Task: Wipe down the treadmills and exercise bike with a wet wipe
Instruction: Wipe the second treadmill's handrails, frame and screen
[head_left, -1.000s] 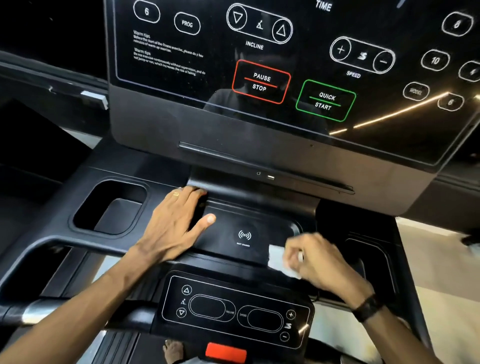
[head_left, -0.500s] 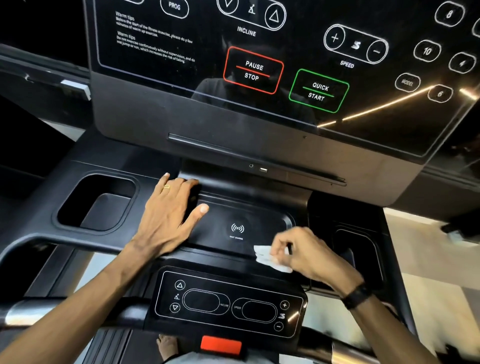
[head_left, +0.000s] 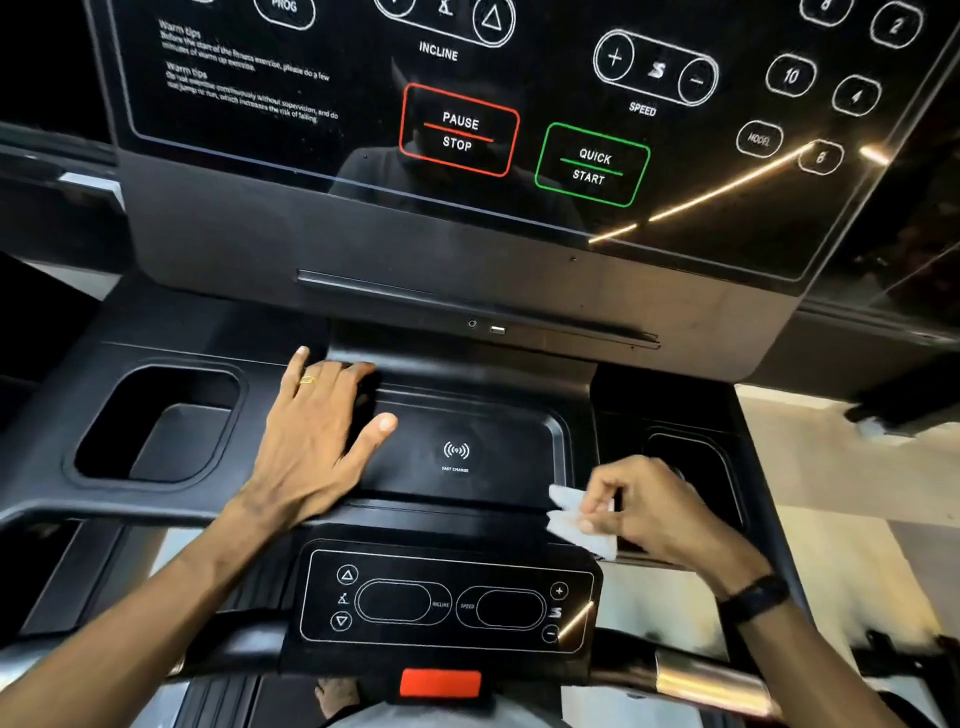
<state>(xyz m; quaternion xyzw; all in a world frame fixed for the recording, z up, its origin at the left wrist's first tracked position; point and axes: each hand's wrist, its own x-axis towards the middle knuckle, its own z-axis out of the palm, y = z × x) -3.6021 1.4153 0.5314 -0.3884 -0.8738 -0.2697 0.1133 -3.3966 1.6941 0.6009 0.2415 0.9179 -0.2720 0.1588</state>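
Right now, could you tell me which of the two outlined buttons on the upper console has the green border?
The QUICK START button, right of the red-bordered PAUSE STOP button.

Black treadmill console tray, flat left hand and white wet wipe on it.

White wipe, black console, red-outlined stop button, green-outlined start button.

You are standing in a gym, on a treadmill. Above your hands rises its glossy black console with PAUSE STOP, QUICK START, INCLINE and SPEED buttons; between your hands lies a wireless charging pad, and below them a small control panel.
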